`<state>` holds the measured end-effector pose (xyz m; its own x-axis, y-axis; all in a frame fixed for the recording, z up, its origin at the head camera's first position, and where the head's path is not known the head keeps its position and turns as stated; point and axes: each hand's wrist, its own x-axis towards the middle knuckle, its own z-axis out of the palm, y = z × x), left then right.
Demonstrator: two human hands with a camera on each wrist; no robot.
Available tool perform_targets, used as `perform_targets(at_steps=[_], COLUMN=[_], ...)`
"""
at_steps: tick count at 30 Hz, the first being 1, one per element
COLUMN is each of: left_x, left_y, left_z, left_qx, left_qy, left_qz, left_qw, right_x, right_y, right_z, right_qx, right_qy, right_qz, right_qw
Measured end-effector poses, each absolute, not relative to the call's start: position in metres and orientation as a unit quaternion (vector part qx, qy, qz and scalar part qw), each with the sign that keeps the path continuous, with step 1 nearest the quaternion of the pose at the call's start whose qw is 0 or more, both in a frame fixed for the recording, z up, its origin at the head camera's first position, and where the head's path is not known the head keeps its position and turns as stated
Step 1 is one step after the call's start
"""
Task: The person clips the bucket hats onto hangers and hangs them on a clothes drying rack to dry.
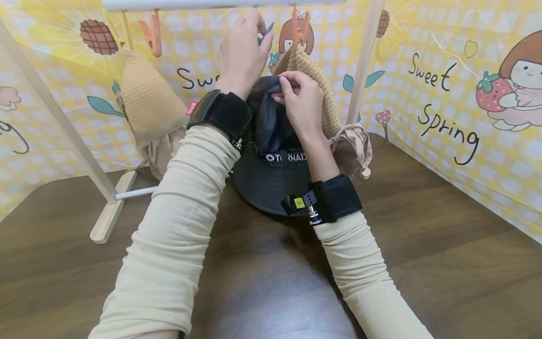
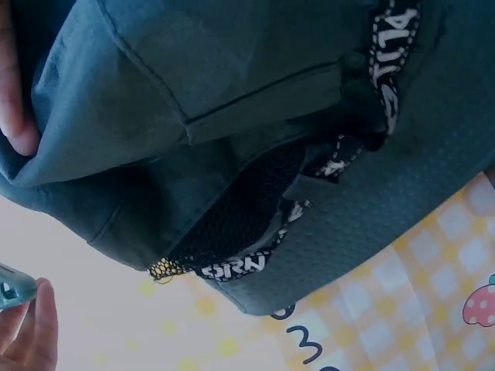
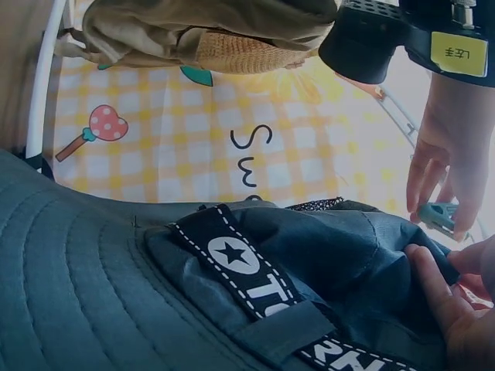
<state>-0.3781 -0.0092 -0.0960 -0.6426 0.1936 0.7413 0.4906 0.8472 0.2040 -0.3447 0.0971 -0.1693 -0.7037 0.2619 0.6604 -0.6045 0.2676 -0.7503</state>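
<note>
A dark bucket hat (image 1: 271, 188) with a black lettered band (image 3: 247, 270) hangs brim down from my right hand (image 1: 305, 106). That hand pinches the crown cloth between thumb and fingers, also seen in the right wrist view. Above it, close under the white rail (image 1: 224, 4), my left hand (image 1: 242, 54) holds a teal clothespin (image 3: 439, 218) by its fingertips. The same clothespin shows at the lower left of the left wrist view. A gap in the hat's lettered band (image 2: 232, 267) reveals black mesh inside.
Two straw-coloured woven hats with cloth parts hang either side: one at left (image 1: 148, 94), one at right (image 1: 319, 84) under an orange clothespin (image 1: 300, 28). Another orange clothespin (image 1: 152, 35) hangs unused. The wooden rack leg (image 1: 112, 207) stands on the brown table (image 1: 262, 282).
</note>
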Motion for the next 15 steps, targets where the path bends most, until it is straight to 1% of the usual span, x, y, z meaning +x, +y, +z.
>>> perform_targets(at_steps=[4,6,11,15], left_x=[-0.374,-0.371,-0.367,-0.368], left_y=[-0.009,-0.010,-0.009,-0.007], left_z=[-0.092,-0.090,-0.083,-0.080], left_qx=[-0.186,-0.190,-0.204,-0.177], left_qy=[-0.874,-0.872,-0.873,-0.873], left_qz=[-0.220,-0.224,-0.225,-0.257], left_qw=[0.392,0.392,0.382,0.374], right_x=[-0.344,-0.343,-0.343,-0.342], right_y=[0.097,0.097,0.095,0.091], right_z=[-0.169,-0.169,-0.168,-0.168], right_qx=[0.123,0.122,0.118,0.118], right_qy=[-0.707,-0.709,-0.718,-0.723], right_qz=[0.594,0.590,0.576,0.567], right_qw=[0.364,0.366,0.372,0.376])
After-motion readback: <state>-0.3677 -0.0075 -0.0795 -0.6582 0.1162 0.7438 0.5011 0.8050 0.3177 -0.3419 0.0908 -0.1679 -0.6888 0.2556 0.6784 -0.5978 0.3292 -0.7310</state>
